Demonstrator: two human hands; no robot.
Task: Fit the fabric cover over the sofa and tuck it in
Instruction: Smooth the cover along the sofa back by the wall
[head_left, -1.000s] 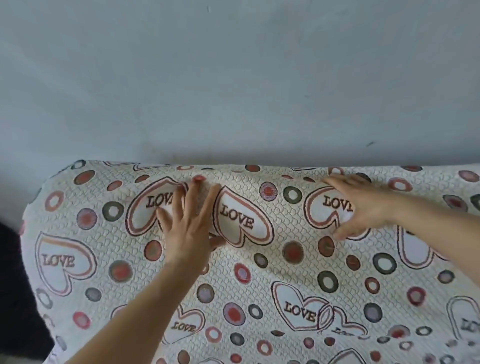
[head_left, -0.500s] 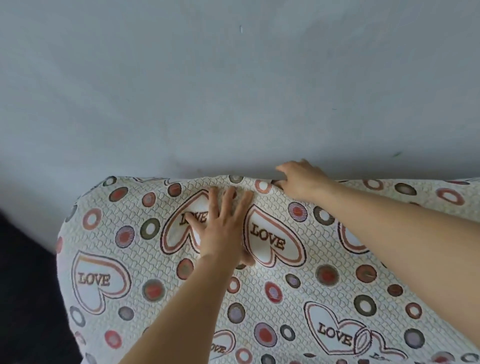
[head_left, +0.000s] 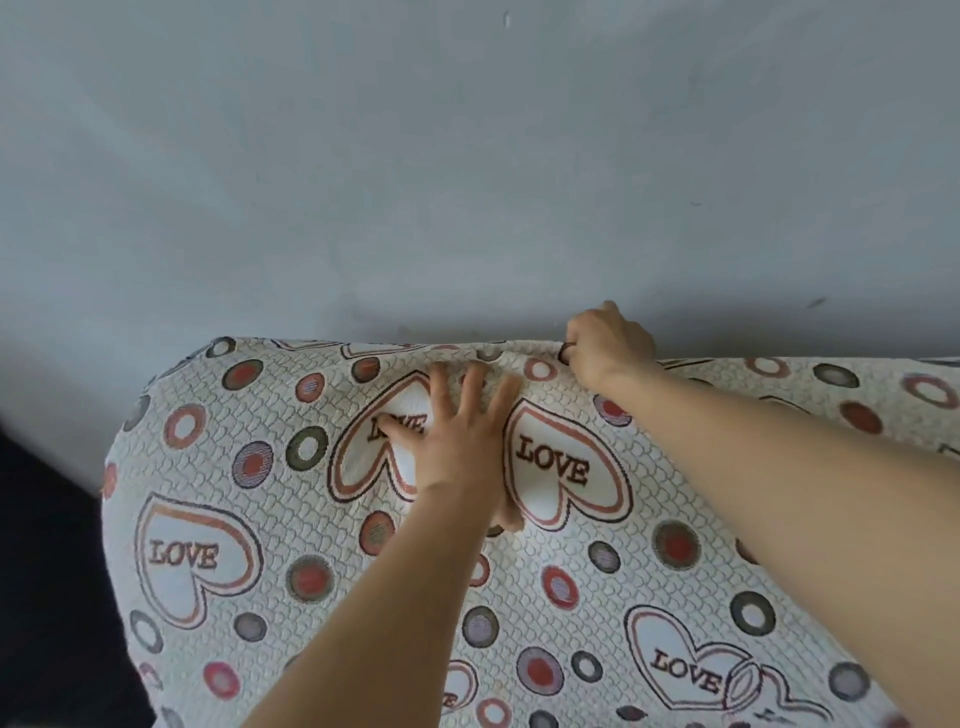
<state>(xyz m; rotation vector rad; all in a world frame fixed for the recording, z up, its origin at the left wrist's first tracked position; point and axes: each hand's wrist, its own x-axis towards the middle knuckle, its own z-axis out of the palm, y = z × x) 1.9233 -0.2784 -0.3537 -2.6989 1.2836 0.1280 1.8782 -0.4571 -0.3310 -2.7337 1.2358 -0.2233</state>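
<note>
– Now, position of the item?
– The cream quilted fabric cover (head_left: 291, 525), printed with hearts and coloured rings, is draped over what looks like the back of the sofa. The sofa itself is hidden beneath it. The cover's far edge runs along the plain grey wall (head_left: 467, 156), and its left end rounds over a corner.
– Hands?
– The left hand (head_left: 457, 436) lies flat near the far edge, fingers spread, palm pressing the cloth. The right hand (head_left: 608, 348) is just to its right, at the far edge itself, fingers curled over the rim and gripping the fabric. Cannot tell whether the fingertips reach down behind.
– Handling estimate?
– Judged soft, pliable and fairly light. The quilted texture should give grip rather than slip. Small puckers show between the hands, so it bunches readily. Not fragile. Best hold is the far hem, taken in a pinch, with a flat palm pinning the cloth on the near side so the print does not drag.
– Legible text?
– "LOVE" in dark capitals inside the central heart (head_left: 553, 465), the near-left heart (head_left: 182, 556) and the near-right heart (head_left: 685, 675). A fourth heart's word lies partly under the left hand. No brand label or tag seen.
</note>
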